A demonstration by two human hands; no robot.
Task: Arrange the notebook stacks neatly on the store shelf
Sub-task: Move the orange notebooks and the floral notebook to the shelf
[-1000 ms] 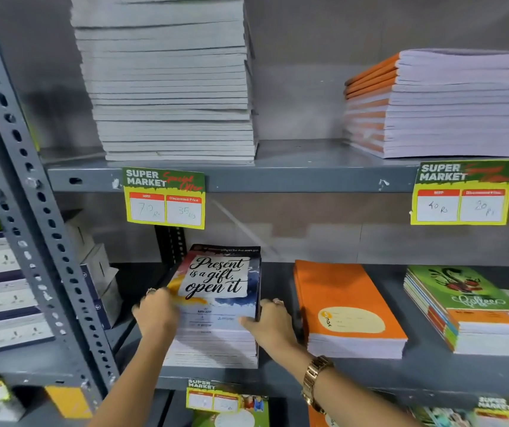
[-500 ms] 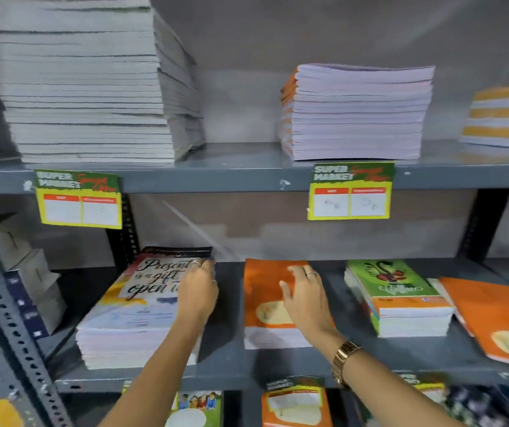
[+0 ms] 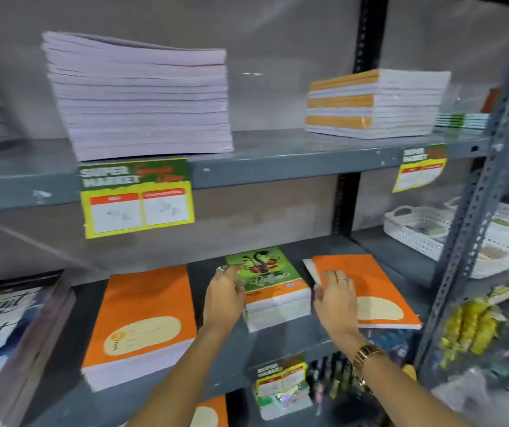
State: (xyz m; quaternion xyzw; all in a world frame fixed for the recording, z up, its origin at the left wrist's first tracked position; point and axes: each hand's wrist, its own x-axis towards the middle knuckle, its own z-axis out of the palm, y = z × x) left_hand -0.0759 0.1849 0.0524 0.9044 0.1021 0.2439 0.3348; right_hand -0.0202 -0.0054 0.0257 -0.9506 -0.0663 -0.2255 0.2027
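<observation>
Left hand: your left hand (image 3: pixel 224 298) lies open, flat against the left edge of the green notebook stack (image 3: pixel 273 286).
Right hand: your right hand (image 3: pixel 336 298) is open, fingers spread on the orange notebook (image 3: pixel 370 288), just beside the green stack's right edge.
Green stack: on the middle shelf (image 3: pixel 280 340), long axis running front to back, slightly skewed.
Room: bare shelf separates it from the big orange stack (image 3: pixel 142 322) on the left.
Orange notebook: angled, rear end pointing left.
</observation>
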